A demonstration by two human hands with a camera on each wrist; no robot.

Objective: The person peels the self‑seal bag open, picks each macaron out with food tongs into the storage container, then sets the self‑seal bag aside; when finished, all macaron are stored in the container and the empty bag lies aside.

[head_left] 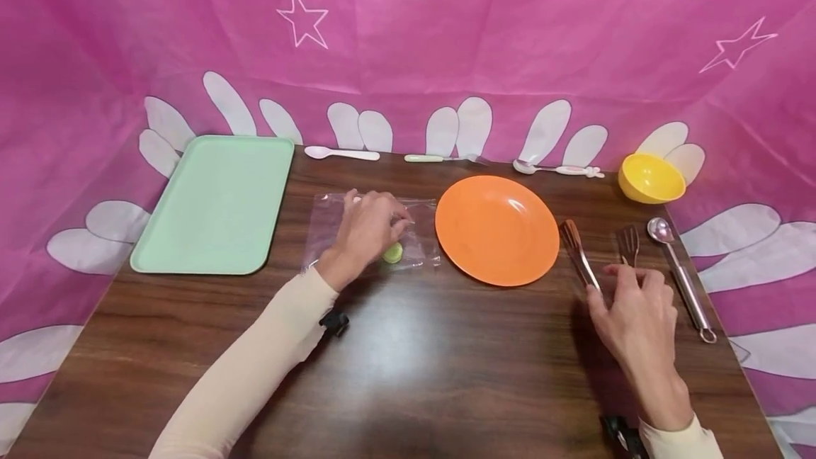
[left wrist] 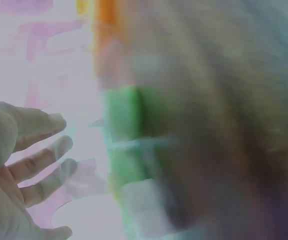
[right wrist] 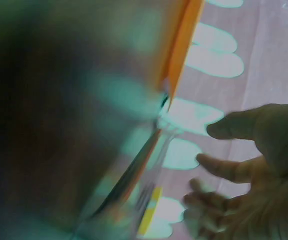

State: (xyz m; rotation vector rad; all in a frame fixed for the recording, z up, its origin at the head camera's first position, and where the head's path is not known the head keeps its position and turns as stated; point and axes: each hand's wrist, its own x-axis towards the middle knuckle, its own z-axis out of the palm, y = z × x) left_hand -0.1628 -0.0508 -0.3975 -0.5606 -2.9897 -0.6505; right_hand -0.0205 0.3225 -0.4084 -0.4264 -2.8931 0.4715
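My left hand point(head_left: 372, 229) hovers over a clear plastic bag point(head_left: 324, 218) in the head view. Just below its fingers lies a round light-green piece point(head_left: 392, 253). In the left wrist view the fingers of that hand point(left wrist: 26, 165) are spread with nothing between them, and blurred green pieces point(left wrist: 126, 115) show beside them. Over the right part of the table, my right hand point(head_left: 640, 317) has its fingers loosely bent above a metal fork point(head_left: 628, 243) and a long shiny metal utensil point(head_left: 579, 253). The right wrist view shows thumb and fingers apart; the handles are partly hidden by the hand.
Between the hands lies an orange plate point(head_left: 497, 232). A mint-green tray point(head_left: 213, 207) is at the left. A metal ladle-like spoon point(head_left: 683, 282) and a yellow bowl point(head_left: 652, 179) are at the right. Along the back edge are a pale spoon point(head_left: 341, 154) and other cutlery.
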